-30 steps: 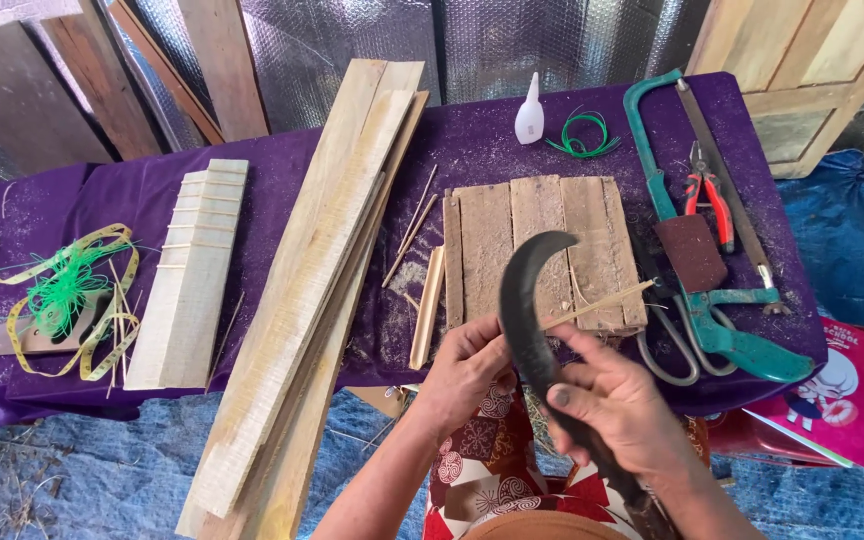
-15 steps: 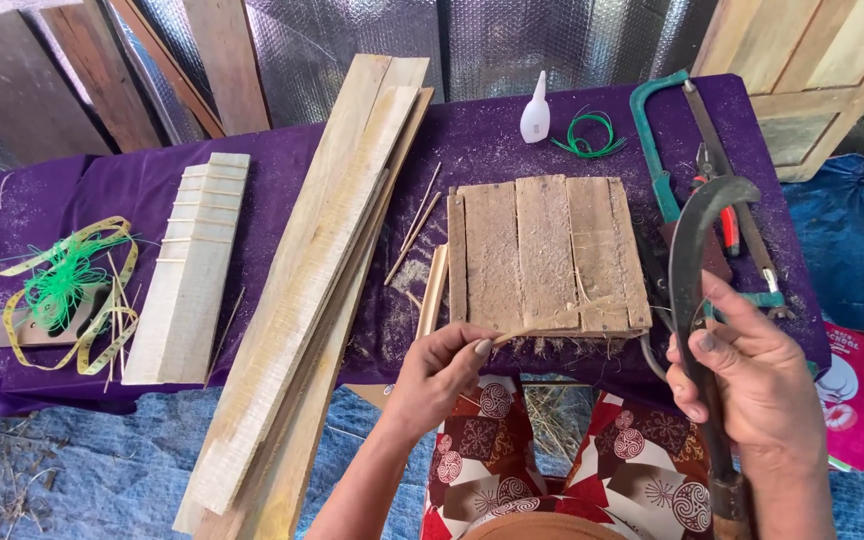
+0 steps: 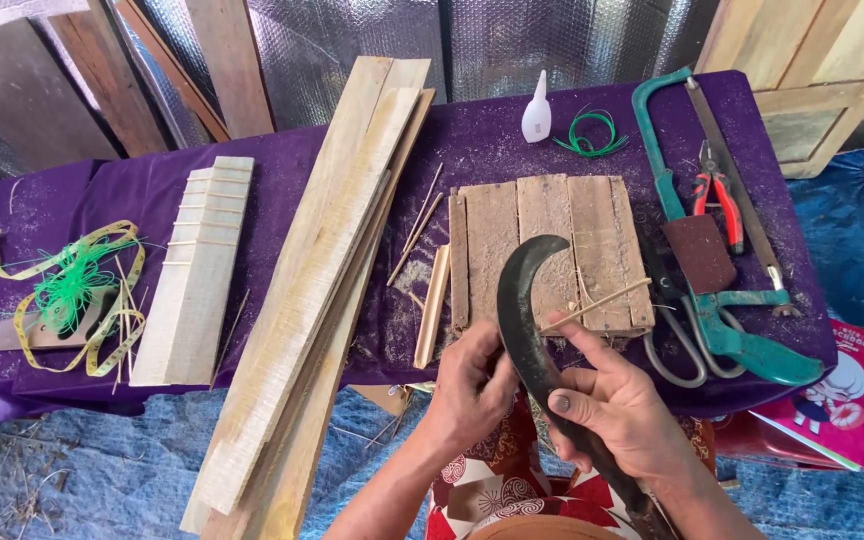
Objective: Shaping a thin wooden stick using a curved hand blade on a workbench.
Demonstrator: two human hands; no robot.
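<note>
Dark curved steel sickle blade point(image 3: 527, 320) looks stiff and sharp-edged — your right hand point(image 3: 622, 410) wraps its lower part, left hand point(image 3: 472, 385) fingers pinching a thin bamboo sliver point(image 3: 597, 304) — keep fingers off the inner edge.

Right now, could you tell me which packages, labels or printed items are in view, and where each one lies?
Glue bottle: small, white, nozzle-topped, at the far edge of the purple table.
Pink booklet: flat, with a cartoon figure on its cover, low at the right beside the table.
Measuring tape: yellow, looped loosely at the table's left end.
</note>
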